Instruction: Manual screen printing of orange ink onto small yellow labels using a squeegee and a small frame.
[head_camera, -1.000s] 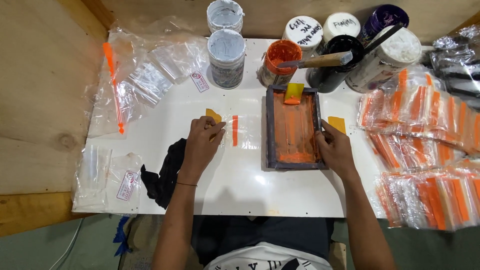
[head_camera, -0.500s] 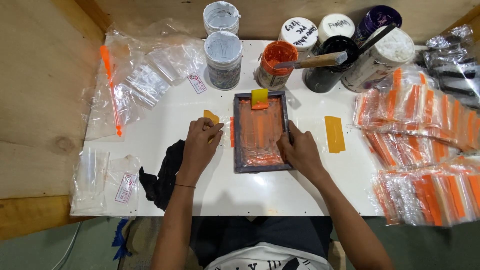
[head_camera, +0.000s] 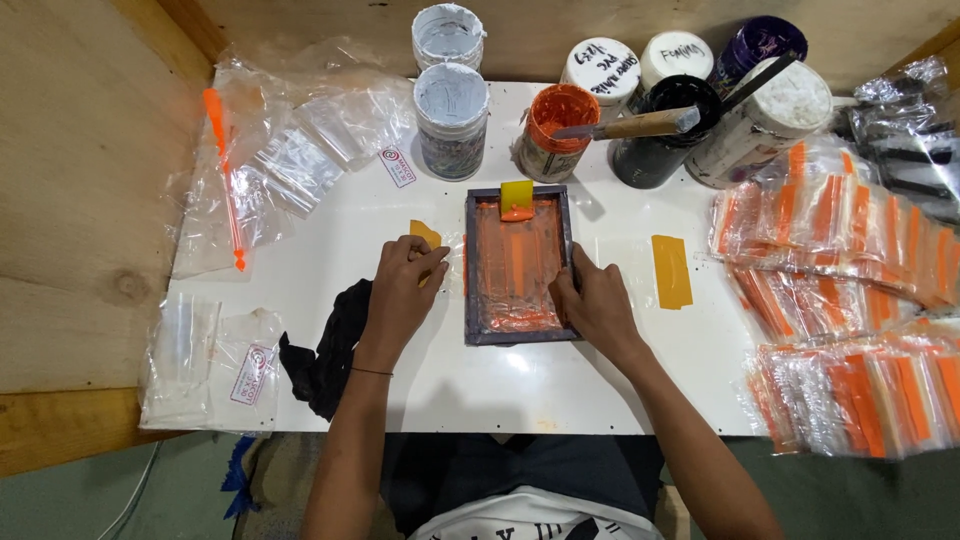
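A small rectangular printing screen in a dark frame, its mesh smeared with orange ink (head_camera: 518, 268), lay flat on the white bench (head_camera: 520, 380), between the two hands, its long axis running away from the person. A short yellow squeegee (head_camera: 517, 198) rested inside the frame at its far end. The right hand (head_camera: 597, 303) was on the frame's right rail, fingers curled over the edge and gripping it. The left hand (head_camera: 405, 285) lay just left of the frame, palm down with fingers loosely bent, pressing on a clear plastic sleeve and a small yellow card (head_camera: 426, 237) that showed past the fingertips; whether it touched the frame could not be told. So the right hand was the one on the screen, the left just beside it.

A black rag (head_camera: 325, 355) lay near the left wrist. A flat yellow strip (head_camera: 671, 271) lay to the right of the frame. Beyond stood an open tub of orange ink (head_camera: 553, 130) with a wooden-handled spatula (head_camera: 640, 125) across it, and other tubs. Stacks of bagged orange-printed sleeves (head_camera: 850, 300) filled the right side; loose clear bags (head_camera: 300, 150) lay at far left.
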